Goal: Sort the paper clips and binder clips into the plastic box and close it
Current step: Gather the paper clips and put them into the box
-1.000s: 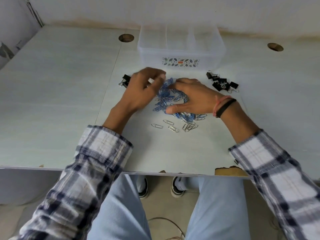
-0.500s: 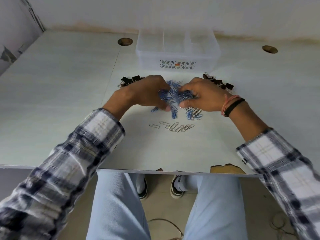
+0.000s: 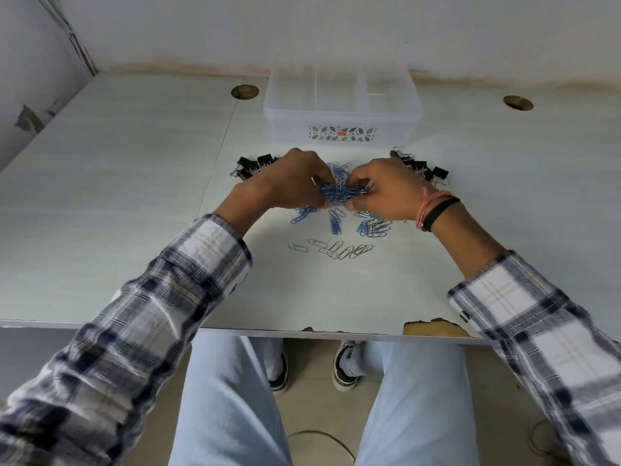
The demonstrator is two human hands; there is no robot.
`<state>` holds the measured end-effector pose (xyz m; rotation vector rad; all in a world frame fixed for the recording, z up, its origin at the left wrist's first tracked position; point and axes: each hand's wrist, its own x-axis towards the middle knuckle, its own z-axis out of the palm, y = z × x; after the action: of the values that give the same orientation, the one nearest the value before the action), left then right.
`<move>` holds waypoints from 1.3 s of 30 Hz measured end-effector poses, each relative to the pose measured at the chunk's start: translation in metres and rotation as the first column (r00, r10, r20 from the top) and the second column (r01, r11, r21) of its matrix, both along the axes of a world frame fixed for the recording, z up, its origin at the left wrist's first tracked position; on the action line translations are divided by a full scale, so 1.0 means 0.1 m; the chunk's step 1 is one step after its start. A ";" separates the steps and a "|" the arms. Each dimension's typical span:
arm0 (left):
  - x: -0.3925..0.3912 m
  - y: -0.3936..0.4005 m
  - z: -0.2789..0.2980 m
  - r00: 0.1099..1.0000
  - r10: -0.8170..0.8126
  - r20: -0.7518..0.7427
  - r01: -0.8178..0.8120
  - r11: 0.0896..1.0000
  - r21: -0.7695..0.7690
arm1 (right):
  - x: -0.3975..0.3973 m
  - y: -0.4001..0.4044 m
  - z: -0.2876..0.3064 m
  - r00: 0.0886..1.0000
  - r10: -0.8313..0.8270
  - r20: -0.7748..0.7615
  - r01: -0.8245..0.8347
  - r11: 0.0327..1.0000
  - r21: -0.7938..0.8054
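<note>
We're early in the task, by our read: the plastic box (image 3: 342,127) sits at the far edge of the table (image 3: 117,196), near the middle, open on top w/ dividers visible, and its compartments look empty as far as we can see thru the clear walls; no lid in view. Both hands are mid-table in front of the box. Left hand (image 3: 285,183) has fingers curled round one side of a bunch of blue paper clips (image 3: 339,191), right hand (image 3: 389,190) grips the other side, so the bunch is gathered betw. the two hands; can't tell if it's lifted or touching the table. Loose blue clips (image 3: 304,215) lie just below the hands, and a row of silver paper clips (image 3: 332,251) is nearer the front edge, untouched. Black binder clips are in two groups, one (image 3: 248,166) behind the left hand, another (image 3: 420,166) behind the right hand, both betw. hands and box, not sorted yet. Left to do, we judge: carry the blue bunch to a compartment, then leftover blue + silver clips, then binder clips, then find and fit the lid.
</note>
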<state>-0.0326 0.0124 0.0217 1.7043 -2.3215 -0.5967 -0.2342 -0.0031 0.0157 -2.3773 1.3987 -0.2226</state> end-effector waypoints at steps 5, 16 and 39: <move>0.03 0.02 0.04 0.982 0.081 -0.173 -0.081 0.997 0.007 | -0.05 0.02 -0.01 0.956 -0.148 0.254 0.139 0.989 0.053; 0.03 0.01 0.37 0.791 0.183 -0.583 -0.021 0.962 0.273 | -0.26 0.00 0.21 0.662 -0.402 0.633 0.088 0.880 0.466; -0.87 -1.77 0.92 0.788 0.322 -0.525 -0.241 0.946 0.218 | -0.54 -1.36 0.80 0.628 -0.521 0.578 0.352 0.852 0.387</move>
<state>-0.1198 -0.1647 0.1132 1.6089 -1.6139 -1.0476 -0.2880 -0.1392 0.0955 -1.4593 1.4844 -0.8926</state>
